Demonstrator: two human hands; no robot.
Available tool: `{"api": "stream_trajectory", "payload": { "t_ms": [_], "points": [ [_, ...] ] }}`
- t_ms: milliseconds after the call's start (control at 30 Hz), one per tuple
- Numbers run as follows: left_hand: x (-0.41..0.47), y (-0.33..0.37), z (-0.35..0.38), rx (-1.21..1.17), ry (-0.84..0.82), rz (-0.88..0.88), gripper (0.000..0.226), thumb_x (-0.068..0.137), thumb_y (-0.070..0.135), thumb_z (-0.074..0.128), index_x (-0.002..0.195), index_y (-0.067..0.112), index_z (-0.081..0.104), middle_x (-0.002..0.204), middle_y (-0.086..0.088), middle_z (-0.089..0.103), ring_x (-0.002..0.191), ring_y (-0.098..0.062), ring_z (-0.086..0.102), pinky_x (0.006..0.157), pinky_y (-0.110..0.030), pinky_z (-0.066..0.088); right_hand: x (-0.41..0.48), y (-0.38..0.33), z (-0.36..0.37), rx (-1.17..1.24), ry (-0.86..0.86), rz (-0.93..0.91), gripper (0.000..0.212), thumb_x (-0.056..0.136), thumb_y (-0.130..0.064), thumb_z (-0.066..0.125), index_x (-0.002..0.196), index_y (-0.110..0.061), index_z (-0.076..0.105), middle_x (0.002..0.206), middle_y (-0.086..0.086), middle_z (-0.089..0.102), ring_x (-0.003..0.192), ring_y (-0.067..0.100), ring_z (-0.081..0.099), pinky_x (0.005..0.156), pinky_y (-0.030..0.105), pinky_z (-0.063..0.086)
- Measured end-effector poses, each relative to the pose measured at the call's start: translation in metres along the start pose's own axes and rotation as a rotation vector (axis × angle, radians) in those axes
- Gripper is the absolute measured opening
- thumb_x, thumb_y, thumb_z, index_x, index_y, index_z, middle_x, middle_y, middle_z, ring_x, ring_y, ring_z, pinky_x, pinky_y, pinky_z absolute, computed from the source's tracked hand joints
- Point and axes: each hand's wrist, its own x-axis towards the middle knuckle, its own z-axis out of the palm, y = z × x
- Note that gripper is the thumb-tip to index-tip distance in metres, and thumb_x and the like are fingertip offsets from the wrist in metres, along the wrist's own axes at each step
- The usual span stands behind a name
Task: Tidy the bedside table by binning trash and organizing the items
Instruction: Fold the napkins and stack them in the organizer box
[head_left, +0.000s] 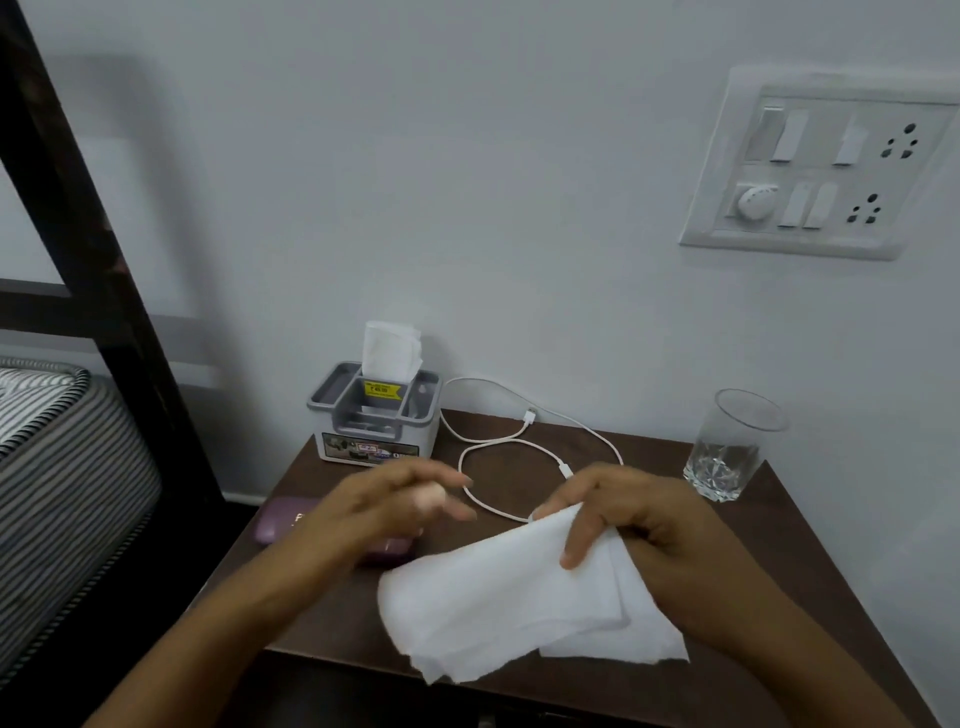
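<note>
The right hand (639, 525) pinches the tissue (519, 597); left hand (374, 512) fingers (436, 470) lie released. Wiping toward the glass (732, 447) risks tipping it.

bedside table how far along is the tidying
Done: little to see; the box and glass stand upright at the back of the table. In hand: the right hand pinches a white tissue; the left hand hovers open beside it. Left: the cable lies in loose loops, the purple case sits at the left edge, and no bin is in view.
</note>
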Motion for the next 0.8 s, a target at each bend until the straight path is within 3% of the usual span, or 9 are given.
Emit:
{"api": "stream_trajectory", "payload": {
  "t_ms": [67, 167, 267, 367, 433, 533, 633, 700, 800],
  "points": [
    [0.003, 0.008, 0.001, 0.241, -0.149, 0.05, 0.026, 0.069, 0.033, 0.076, 0.091, 0.021, 0.073, 0.09, -0.004, 0.075, 0.083, -0.012, 0.069, 0.075, -0.027, 0.053, 0.024, -0.004, 0.006, -0.032, -0.1, -0.031, 0.023, 0.073, 0.005, 0.061, 0.065, -0.015, 0.07, 0.093, -0.006, 0.069, 0.087, 0.009, 0.067, 0.07, 0.015, 0.049],
    [0.016, 0.007, -0.004, 0.353, -0.048, 0.105, 0.014, 0.071, 0.027, 0.079, 0.079, 0.018, 0.073, 0.079, -0.007, 0.074, 0.073, -0.021, 0.07, 0.069, -0.036, 0.054, 0.058, -0.012, 0.011, -0.025, -0.144, -0.049, 0.025, 0.073, 0.007, 0.067, 0.078, -0.017, 0.071, 0.097, -0.002, 0.07, 0.091, 0.01, 0.067, 0.072, 0.021, 0.052],
    [0.029, 0.006, -0.019, 0.003, 0.08, 0.1, 0.016, 0.069, 0.022, 0.075, 0.081, 0.011, 0.072, 0.08, -0.004, 0.075, 0.075, -0.017, 0.071, 0.068, -0.028, 0.056, 0.087, -0.008, 0.017, 0.436, 0.096, 0.182, 0.031, 0.079, -0.015, 0.068, 0.11, -0.019, 0.063, 0.109, 0.005, 0.068, 0.094, 0.013, 0.067, 0.073, 0.024, 0.055],
    [0.05, 0.003, -0.043, -0.224, 0.305, 0.164, 0.025, 0.077, 0.011, 0.065, 0.097, -0.003, 0.064, 0.086, -0.008, 0.074, 0.074, -0.016, 0.07, 0.065, -0.023, 0.057, 0.109, 0.009, 0.037, 0.766, 0.086, 0.43, 0.069, 0.073, -0.051, 0.07, 0.13, -0.021, 0.045, 0.115, 0.009, 0.065, 0.091, 0.019, 0.067, 0.07, 0.027, 0.056],
    [0.067, 0.002, -0.061, -0.25, 0.377, 0.213, 0.033, 0.078, 0.013, 0.065, 0.107, -0.003, 0.061, 0.094, -0.011, 0.073, 0.081, -0.02, 0.07, 0.069, -0.028, 0.059, 0.125, 0.024, 0.058, 0.509, 0.035, 0.463, 0.079, 0.068, -0.03, 0.081, 0.133, -0.02, 0.039, 0.116, 0.0, 0.062, 0.097, 0.012, 0.064, 0.071, 0.021, 0.054],
    [0.094, 0.003, -0.088, -0.221, 0.417, 0.276, 0.026, 0.077, 0.015, 0.065, 0.101, 0.005, 0.062, 0.088, -0.004, 0.074, 0.081, -0.016, 0.07, 0.074, -0.027, 0.059, 0.161, 0.045, 0.084, 0.065, 0.16, 0.405, 0.065, 0.069, -0.013, 0.08, 0.125, -0.017, 0.048, 0.114, -0.002, 0.06, 0.103, 0.016, 0.058, 0.079, 0.023, 0.051],
    [0.118, 0.002, -0.11, -0.123, 0.453, 0.321, 0.012, 0.085, 0.008, 0.061, 0.097, 0.006, 0.063, 0.08, 0.004, 0.075, 0.079, -0.009, 0.069, 0.075, -0.022, 0.057, 0.194, 0.062, 0.098, -0.018, 0.216, 0.406, 0.047, 0.072, -0.012, 0.076, 0.114, -0.012, 0.057, 0.106, 0.007, 0.065, 0.088, 0.017, 0.058, 0.056, 0.011, 0.043],
    [0.13, -0.003, -0.12, -0.045, 0.456, 0.336, 0.008, 0.085, 0.008, 0.062, 0.092, 0.008, 0.065, 0.076, 0.008, 0.074, 0.077, -0.005, 0.068, 0.071, -0.017, 0.054, 0.209, 0.073, 0.108, -0.124, 0.201, 0.428, 0.038, 0.074, -0.018, 0.075, 0.108, -0.01, 0.06, 0.104, 0.009, 0.067, 0.085, 0.02, 0.059, 0.058, 0.019, 0.043],
    [0.141, -0.017, -0.13, 0.053, 0.469, 0.327, 0.006, 0.084, 0.009, 0.064, 0.086, 0.013, 0.068, 0.074, 0.011, 0.074, 0.075, -0.002, 0.067, 0.068, -0.013, 0.052, 0.218, 0.078, 0.122, -0.319, 0.129, 0.498, 0.027, 0.079, -0.03, 0.069, 0.098, -0.013, 0.06, 0.102, 0.01, 0.067, 0.096, 0.028, 0.06, 0.08, 0.036, 0.042]
  ]
}}
